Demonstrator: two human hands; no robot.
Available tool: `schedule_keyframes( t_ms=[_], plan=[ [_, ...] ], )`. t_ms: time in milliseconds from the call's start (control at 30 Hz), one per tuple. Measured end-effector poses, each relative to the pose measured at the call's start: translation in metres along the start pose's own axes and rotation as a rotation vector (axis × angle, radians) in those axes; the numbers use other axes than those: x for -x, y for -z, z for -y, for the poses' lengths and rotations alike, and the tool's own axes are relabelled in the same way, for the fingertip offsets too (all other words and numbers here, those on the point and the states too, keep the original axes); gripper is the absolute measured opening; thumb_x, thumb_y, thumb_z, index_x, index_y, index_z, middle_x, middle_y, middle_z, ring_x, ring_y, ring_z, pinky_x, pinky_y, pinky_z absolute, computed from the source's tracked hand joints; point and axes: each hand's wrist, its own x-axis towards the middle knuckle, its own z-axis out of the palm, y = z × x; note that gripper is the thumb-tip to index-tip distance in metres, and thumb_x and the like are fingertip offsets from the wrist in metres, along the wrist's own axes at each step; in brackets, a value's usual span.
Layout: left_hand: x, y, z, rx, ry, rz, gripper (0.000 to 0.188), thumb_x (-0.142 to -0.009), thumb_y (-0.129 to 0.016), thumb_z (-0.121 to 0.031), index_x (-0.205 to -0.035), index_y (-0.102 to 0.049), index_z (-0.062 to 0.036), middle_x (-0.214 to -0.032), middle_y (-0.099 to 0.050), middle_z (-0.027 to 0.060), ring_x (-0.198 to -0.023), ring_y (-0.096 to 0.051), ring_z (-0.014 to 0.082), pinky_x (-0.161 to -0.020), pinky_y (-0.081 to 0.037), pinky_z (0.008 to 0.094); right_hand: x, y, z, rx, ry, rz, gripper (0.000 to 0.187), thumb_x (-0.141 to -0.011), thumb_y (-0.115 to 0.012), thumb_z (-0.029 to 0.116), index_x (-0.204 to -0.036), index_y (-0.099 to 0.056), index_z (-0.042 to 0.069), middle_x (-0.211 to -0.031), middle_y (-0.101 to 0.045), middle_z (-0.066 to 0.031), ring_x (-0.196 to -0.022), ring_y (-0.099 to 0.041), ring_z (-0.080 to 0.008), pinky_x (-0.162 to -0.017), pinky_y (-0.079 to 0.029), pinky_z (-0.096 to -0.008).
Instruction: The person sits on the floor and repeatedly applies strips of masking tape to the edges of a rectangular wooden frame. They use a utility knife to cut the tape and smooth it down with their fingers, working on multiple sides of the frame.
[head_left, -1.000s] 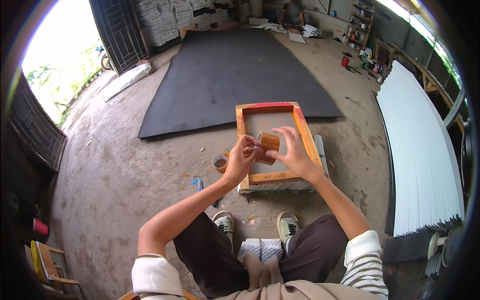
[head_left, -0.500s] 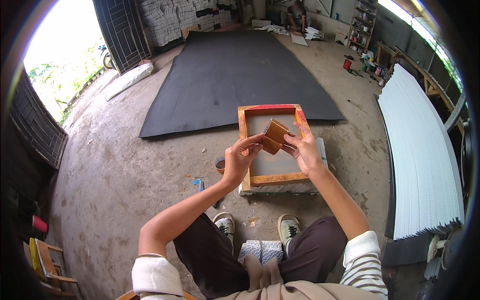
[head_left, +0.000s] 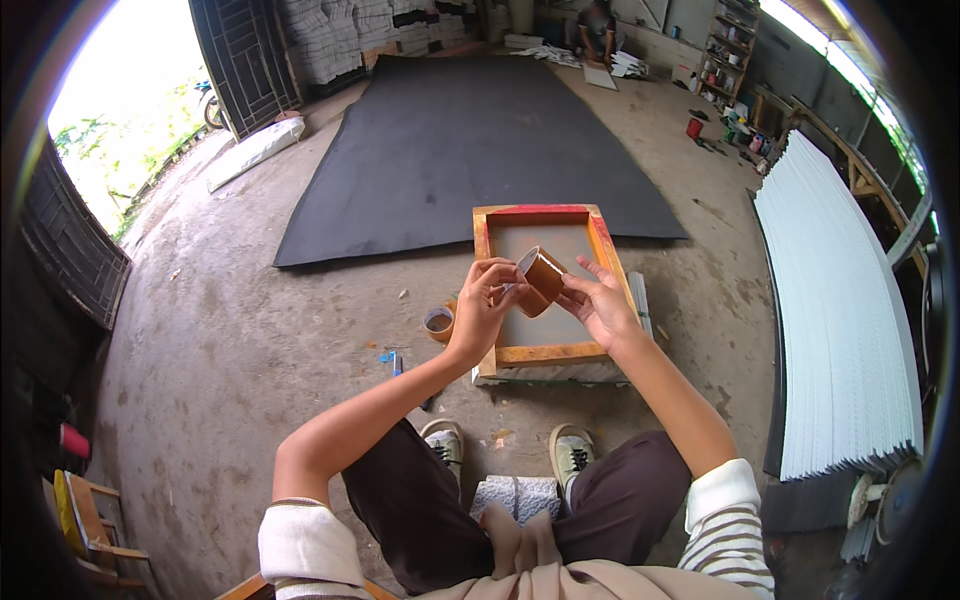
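Observation:
A strip of brown packing tape (head_left: pixel 543 284), with a jagged torn edge, is curved into a loop between my hands. My left hand (head_left: pixel 484 307) pinches its left side with thumb and fingertips. On the other side, my right hand (head_left: pixel 603 304) grips it between thumb and fingers, one finger lifted away. Below both hands is a wooden screen frame (head_left: pixel 545 354) with grey mesh and red-stained edges, resting on a stack of white sheets (head_left: pixel 600 374). A roll of brown tape (head_left: pixel 438 321) stands on the floor left of the frame.
A blue cutter (head_left: pixel 397 364) lies by my left foot. Beyond the frame spreads a large black sheet (head_left: pixel 470 150). White corrugated panels (head_left: pixel 845 330) are stacked at right. A person (head_left: pixel 597 35) crouches at the back, and a shelf (head_left: pixel 725 50) stands at back right.
The tape strip has turned and curled into a rounder loop, its hanging lower part drawn up. My left fingers have bent around its left side. The tape roll shows more fully.

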Motion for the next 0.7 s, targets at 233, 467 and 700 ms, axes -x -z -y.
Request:
schedule_keyframes(
  t_ms=[233, 467, 700],
  plan=[
    [0.005, -0.003, 0.004, 0.081, 0.266, 0.107, 0.013, -0.091, -0.059, -0.015, -0.097, -0.056, -0.0045, -0.112, -0.047, 0.0053, -0.105, -0.051, 0.0123, -0.088, -0.046, 0.0296, -0.012, 0.013, 0.006, 0.503, -0.139, -0.019, 0.033, -0.091, -0.055, 0.011, -0.12, -0.041, 0.004, -0.102, -0.057, -0.0119, -0.089, -0.06, -0.0208, -0.08, -0.053, -0.0335],
    [0.01, 0.003, 0.016, -0.134, 0.287, 0.12, 0.021, -0.088, -0.062, -0.024, -0.096, -0.056, -0.0053, -0.104, -0.053, 0.0074, -0.1, -0.05, 0.0174, -0.091, -0.039, 0.032, 0.009, -0.015, -0.013, 1.292, 0.603, 0.258, 0.024, -0.086, -0.064, 0.025, -0.093, -0.061, 0.003, -0.09, -0.059, -0.0082, -0.088, -0.056, -0.0204, -0.077, -0.046, -0.033],
    [0.018, -0.006, 0.007, 0.082, 0.243, 0.065, 0.034, -0.086, -0.065, -0.034, -0.099, -0.058, -0.0029, -0.102, -0.056, 0.0143, -0.08, -0.061, 0.024, -0.073, -0.049, 0.0371, 0.002, -0.021, -0.011, 1.222, 0.636, 0.079, 0.013, -0.077, -0.07, 0.014, -0.085, -0.065, 0.004, -0.078, -0.063, -0.0084, -0.082, -0.055, -0.0226, -0.077, -0.045, -0.0341]
  ],
)
